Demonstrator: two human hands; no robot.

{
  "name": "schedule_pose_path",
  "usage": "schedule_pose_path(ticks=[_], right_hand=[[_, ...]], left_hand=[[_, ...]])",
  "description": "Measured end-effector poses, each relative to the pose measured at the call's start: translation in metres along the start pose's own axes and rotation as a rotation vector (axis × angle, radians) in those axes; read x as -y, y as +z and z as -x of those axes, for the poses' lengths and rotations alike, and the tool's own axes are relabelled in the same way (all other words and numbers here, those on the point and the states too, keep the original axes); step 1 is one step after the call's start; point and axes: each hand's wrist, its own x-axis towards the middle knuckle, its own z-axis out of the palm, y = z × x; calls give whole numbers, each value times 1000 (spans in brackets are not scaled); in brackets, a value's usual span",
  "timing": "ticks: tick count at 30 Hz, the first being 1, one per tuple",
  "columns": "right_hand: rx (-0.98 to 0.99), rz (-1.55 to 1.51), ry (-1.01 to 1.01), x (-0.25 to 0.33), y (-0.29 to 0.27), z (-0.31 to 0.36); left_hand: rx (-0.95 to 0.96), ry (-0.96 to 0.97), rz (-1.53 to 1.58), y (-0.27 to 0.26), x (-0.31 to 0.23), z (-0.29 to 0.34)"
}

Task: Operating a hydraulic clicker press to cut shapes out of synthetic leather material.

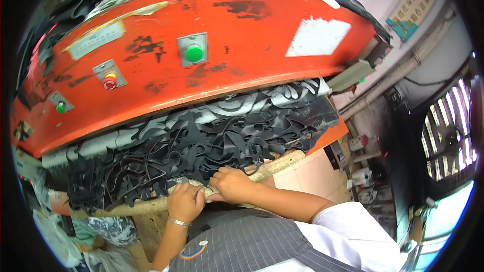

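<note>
My left hand (185,202), with a bracelet at the wrist, is closed over the tan padded front rail (275,167) of a large orange machine. Just to its right, my right hand (233,185) curls its fingers over the same rail, its thumb on the near side. Rail shows in the narrow gap between the hands; whether anything small lies under the fingers cannot be made out. Right beyond the hands, a tangled heap of black cut-out strips (227,141) covers the machine's bed. A whitish sheet (186,121) with dark curved marks lies behind the heap.
Above the bed hangs the orange machine body (242,30), bearing a green button (193,54), a red button (109,81) and a smaller green button (61,107). Plastic bags (108,259) lie at lower left. Bottles and jars (359,142) stand at right, near a fan (450,136).
</note>
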Motion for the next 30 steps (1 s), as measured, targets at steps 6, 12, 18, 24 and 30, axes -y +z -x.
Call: schedule_pose_path(ticks=[6,12,18,24,30], right_hand=[[-137,-239,407,-51,-67,-54],[-492,-335,991,-191,-104,-127],[-346,-523,1012,-213,-112,-155],[-613,-685,826,-256,-122,-80],[-441,-110,285,-292,-134,-109]], left_hand=[[-55,30,-76,9,0,-17],[61,62,7,9,6,-46],[58,-53,51,11,13,-62],[310,-175,105,0,15,-65],[71,-153,9,21,24,-57]])
